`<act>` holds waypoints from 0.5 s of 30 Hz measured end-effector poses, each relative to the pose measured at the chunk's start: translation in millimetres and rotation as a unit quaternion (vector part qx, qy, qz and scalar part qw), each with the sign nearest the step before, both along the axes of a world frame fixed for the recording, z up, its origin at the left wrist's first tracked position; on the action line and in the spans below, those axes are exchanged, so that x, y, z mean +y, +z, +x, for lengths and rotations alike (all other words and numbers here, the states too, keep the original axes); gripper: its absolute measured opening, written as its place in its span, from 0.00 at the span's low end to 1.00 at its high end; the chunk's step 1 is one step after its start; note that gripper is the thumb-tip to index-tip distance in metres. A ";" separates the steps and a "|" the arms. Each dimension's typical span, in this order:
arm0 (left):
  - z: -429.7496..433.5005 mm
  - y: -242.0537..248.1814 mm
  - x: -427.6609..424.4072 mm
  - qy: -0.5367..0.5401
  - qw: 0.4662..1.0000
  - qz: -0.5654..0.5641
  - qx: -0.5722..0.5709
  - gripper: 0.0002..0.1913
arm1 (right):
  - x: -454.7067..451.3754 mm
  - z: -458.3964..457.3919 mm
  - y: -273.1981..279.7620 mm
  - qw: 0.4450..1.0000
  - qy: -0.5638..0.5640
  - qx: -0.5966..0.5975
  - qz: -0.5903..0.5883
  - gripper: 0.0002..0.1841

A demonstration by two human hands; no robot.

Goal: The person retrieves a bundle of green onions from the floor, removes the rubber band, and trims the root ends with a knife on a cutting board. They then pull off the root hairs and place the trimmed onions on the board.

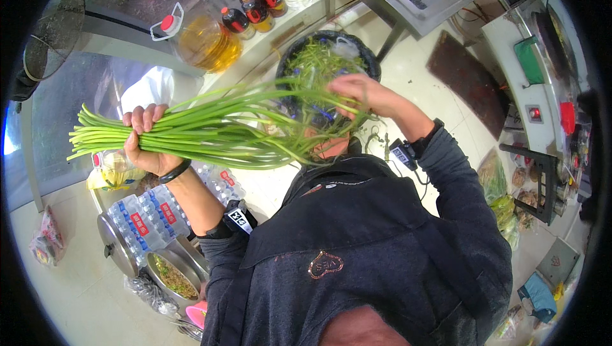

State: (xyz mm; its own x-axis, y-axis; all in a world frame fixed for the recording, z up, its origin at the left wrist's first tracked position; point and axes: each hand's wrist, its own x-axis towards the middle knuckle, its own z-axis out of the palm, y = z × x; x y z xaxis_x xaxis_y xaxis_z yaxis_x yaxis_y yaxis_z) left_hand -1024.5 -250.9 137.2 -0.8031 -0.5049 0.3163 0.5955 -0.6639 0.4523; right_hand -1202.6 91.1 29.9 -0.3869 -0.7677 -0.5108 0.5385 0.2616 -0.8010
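My left hand [150, 140] grips a thick bunch of long green vegetable stalks [215, 131], probably garlic scapes, near their cut ends. The stalks stretch across to the right, where their thin tips fan out and droop. Around some of those tips curl the fingers of my right hand [361, 95]; the exact contact is partly blurred. Below this hand stands a round dark bin [282, 61], its top full of green trimmings [315, 61] and some clear plastic.
Sauce bottles [246, 16] and a large oil jug [208, 45] line a ledge. A steel sink stand [430, 16] rises at upper right. Packs of bottled water [148, 217] and a steel pan of chopped food [174, 274] sit at lower left. Dropped scraps [380, 143] lie on the floor.
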 end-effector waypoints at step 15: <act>-3.4 3.6 0.5 -0.002 1.000 -0.016 -0.003 0.13 | -5.2 1.4 3.6 0.979 0.131 0.147 -0.043 0.14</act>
